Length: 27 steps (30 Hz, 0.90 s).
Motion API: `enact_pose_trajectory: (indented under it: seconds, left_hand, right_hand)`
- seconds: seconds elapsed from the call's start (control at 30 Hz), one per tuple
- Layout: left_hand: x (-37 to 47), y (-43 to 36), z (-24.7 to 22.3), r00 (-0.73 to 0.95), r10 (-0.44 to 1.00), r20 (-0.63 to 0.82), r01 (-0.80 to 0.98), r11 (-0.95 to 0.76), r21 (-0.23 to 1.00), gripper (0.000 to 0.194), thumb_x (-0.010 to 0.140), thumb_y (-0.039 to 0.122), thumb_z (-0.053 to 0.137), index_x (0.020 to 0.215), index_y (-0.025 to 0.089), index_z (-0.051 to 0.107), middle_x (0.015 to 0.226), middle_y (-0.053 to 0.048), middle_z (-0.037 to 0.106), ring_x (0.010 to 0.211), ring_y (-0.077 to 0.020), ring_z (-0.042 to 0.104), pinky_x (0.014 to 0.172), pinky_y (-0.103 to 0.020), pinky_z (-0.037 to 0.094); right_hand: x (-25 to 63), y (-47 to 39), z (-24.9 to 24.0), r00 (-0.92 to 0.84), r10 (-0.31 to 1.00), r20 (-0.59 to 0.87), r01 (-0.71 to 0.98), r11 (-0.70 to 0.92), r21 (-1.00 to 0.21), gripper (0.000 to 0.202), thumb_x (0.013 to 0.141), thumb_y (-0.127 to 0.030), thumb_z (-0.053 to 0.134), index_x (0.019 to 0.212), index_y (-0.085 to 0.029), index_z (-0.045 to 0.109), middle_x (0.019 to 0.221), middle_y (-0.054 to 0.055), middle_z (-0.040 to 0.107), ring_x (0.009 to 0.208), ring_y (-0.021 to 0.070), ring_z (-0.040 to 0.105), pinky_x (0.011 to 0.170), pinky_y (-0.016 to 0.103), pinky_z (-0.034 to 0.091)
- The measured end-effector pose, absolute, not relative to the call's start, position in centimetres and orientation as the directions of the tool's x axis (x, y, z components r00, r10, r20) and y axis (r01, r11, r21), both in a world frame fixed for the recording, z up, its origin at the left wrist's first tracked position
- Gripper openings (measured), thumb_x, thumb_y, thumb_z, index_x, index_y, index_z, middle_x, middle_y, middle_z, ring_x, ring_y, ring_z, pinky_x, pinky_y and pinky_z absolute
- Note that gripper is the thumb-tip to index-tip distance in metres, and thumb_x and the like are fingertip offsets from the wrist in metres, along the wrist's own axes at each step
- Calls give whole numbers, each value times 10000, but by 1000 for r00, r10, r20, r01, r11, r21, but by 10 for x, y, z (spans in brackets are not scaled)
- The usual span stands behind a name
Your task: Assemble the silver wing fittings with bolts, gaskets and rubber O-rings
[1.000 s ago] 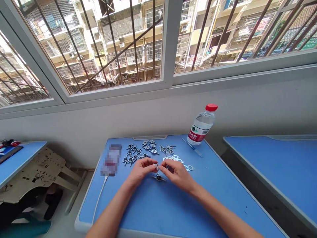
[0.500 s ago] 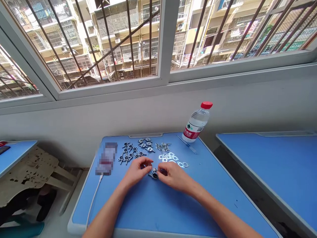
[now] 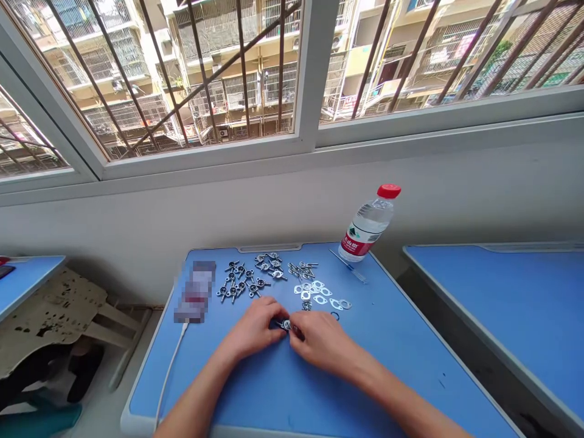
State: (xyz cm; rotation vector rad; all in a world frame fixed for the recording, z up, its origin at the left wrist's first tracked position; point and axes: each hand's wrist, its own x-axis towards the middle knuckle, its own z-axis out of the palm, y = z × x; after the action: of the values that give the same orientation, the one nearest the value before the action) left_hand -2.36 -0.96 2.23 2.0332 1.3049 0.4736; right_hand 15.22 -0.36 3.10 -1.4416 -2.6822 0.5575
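Near the middle of the blue desk, my left hand (image 3: 256, 325) is closed with its fingertips on a small round metal fitting (image 3: 286, 325). From the other side, the pinched fingers of my right hand (image 3: 320, 338) meet the same fitting. Most of the fitting is hidden between the fingertips. Several dark round fittings with stems (image 3: 233, 291) lie beyond my left hand. Past them lie silvery fittings (image 3: 275, 265) and a pile of small metal pins (image 3: 302, 270). Flat oval metal plates (image 3: 320, 299), tiny metal pieces (image 3: 306, 305) and a dark ring (image 3: 335, 316) lie near my right hand.
A water bottle with a red cap (image 3: 365, 225) stands at the desk's far right, beside a pen (image 3: 348, 266). A phone (image 3: 197, 292) with a white cable (image 3: 170, 371) lies on the left. Another blue desk (image 3: 497, 298) stands to the right, beyond a gap.
My right hand has come closer to my left, and both now cover more of the fitting. The tiny metal pieces and the dark ring have come into sight beyond my right hand.
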Motion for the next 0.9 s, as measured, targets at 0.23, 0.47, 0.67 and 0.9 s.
enact_pose_trajectory:
  seconds: [0.23,0.47,0.67,0.9]
  left_hand:
    - [-23,-9,22,435,899,-46,664,-285,691,178,786,96,585,916,199,651,927,-23,622,933,-207,540,834,-308,410]
    - [-23,-8,22,428,903,-43,663,-282,693,137,810,147,609,921,209,661,929,-26,638,946,-210,552,833,-312,419]
    - [-23,-8,21,430,902,-36,669,-292,683,131,822,170,600,931,216,657,943,-30,639,946,-211,554,833,-313,428]
    - [-22,-7,26,425,902,-69,667,-261,697,113,830,164,596,911,207,662,976,-37,630,963,-216,548,842,-314,416]
  right_hand:
    - [152,-2,29,-567,812,-138,788,486,-377,181,826,-138,524,668,-167,605,714,58,696,639,169,592,540,287,182]
    - [166,12,39,-524,845,-102,761,412,-500,265,920,-229,505,680,-179,607,667,23,649,595,137,509,538,249,234]
    - [181,26,47,-432,900,-66,767,328,-552,200,897,-170,495,749,-181,628,733,24,673,642,145,533,567,245,290]
    - [205,43,57,-278,960,-38,824,218,-523,192,881,-139,478,819,-177,656,780,31,687,674,156,560,568,240,303]
